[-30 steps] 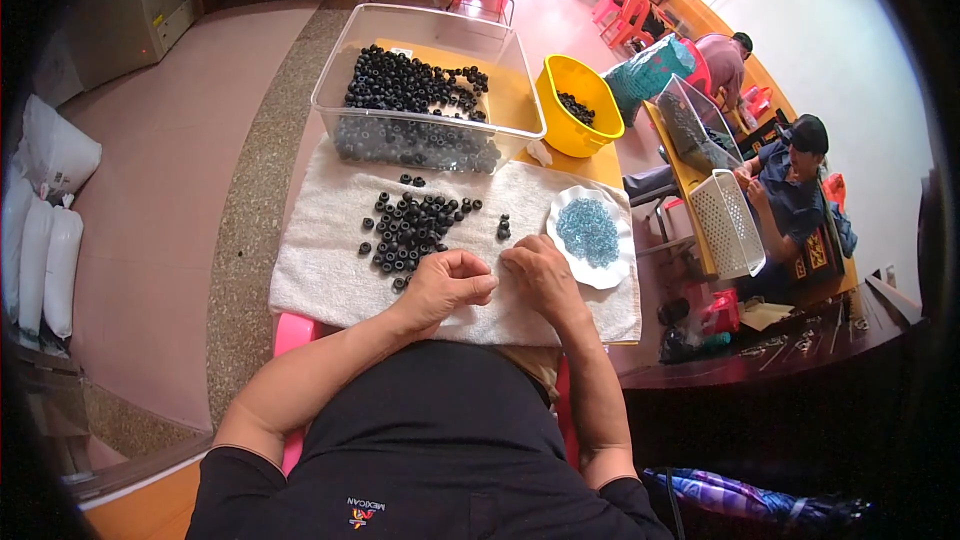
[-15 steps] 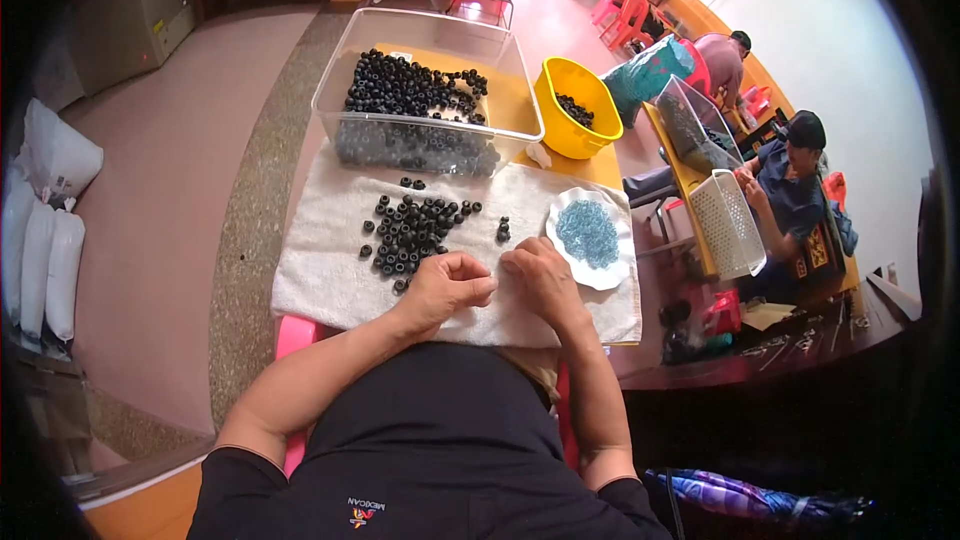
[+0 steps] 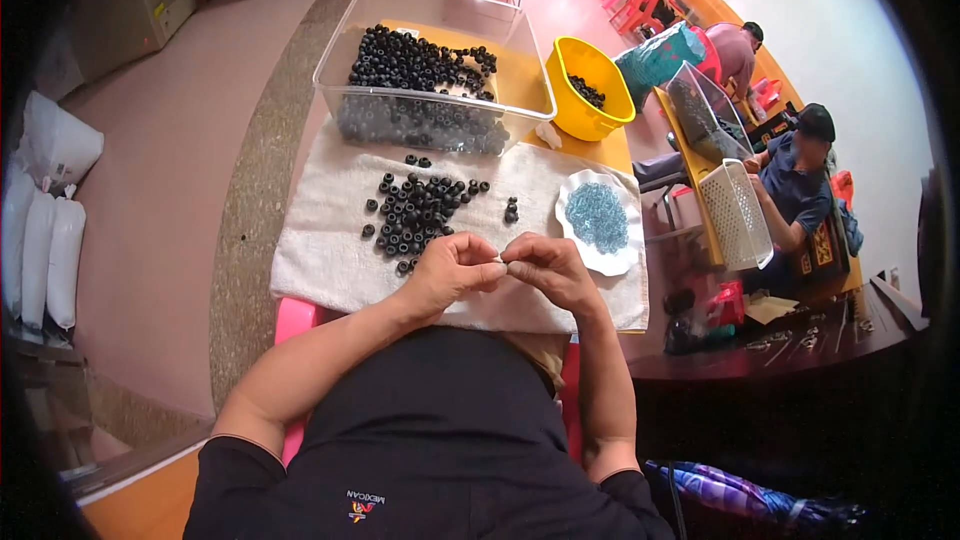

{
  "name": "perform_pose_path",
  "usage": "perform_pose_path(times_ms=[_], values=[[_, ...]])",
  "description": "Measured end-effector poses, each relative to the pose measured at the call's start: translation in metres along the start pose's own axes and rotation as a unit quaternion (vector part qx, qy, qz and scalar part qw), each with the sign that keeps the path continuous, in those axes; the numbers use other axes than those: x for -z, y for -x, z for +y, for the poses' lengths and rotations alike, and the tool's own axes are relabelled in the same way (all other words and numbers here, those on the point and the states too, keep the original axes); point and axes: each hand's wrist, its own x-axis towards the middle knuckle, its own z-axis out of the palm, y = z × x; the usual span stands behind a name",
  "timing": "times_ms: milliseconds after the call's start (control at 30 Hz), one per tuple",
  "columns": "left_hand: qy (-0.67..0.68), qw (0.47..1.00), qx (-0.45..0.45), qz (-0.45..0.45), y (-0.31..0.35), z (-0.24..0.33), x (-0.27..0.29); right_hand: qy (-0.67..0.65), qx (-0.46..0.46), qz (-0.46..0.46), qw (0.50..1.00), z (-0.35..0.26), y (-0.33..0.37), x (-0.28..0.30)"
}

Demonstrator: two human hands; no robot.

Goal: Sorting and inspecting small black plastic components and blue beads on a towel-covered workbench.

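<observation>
Over the front part of a white towel (image 3: 330,255), my left hand (image 3: 455,272) and my right hand (image 3: 553,270) meet fingertip to fingertip. Both are closed in a pinch; whatever small thing they hold between them is hidden by the fingers. A loose heap of small black pieces with round holes (image 3: 412,208) lies just beyond my left hand. Beyond my right hand sits a short row of smaller black pieces (image 3: 512,210). To its right, a white plate with a wavy rim (image 3: 624,262) holds many tiny clear bluish pieces (image 3: 597,219).
A large clear plastic bin (image 3: 435,105) with many black pieces stands behind the towel, beside a yellow tub (image 3: 590,125) holding more. At the right a co-worker (image 3: 795,180) sits by a white perforated basket (image 3: 735,215). White sacks (image 3: 50,260) stand far left.
My right hand has come left and its fingertips now meet those of my left hand. The whole view has shifted slightly; the heap and the row look the same.
</observation>
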Motion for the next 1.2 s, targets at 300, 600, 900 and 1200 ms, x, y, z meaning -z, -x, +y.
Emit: perform_pose_path(times_ms=[300,600,900,1200], values=[[-0.016,1.000,-0.017,-0.019,-0.002,-0.002,0.003,-0.047,0.010,-0.028,0.998,-0.001,0.001,0.004],[-0.017,0.999,-0.007,-0.036,-0.004,-0.004,0.006,-0.116,-0.020,-0.036,0.992,-0.008,0.004,0.002],[-0.005,0.998,-0.009,-0.056,-0.003,-0.003,0.005,-0.057,-0.003,-0.022,0.998,-0.003,0.004,0.002],[0.014,0.998,0.018,-0.056,-0.002,-0.001,0.005,-0.065,0.012,-0.048,0.997,-0.009,0.003,0.000]])
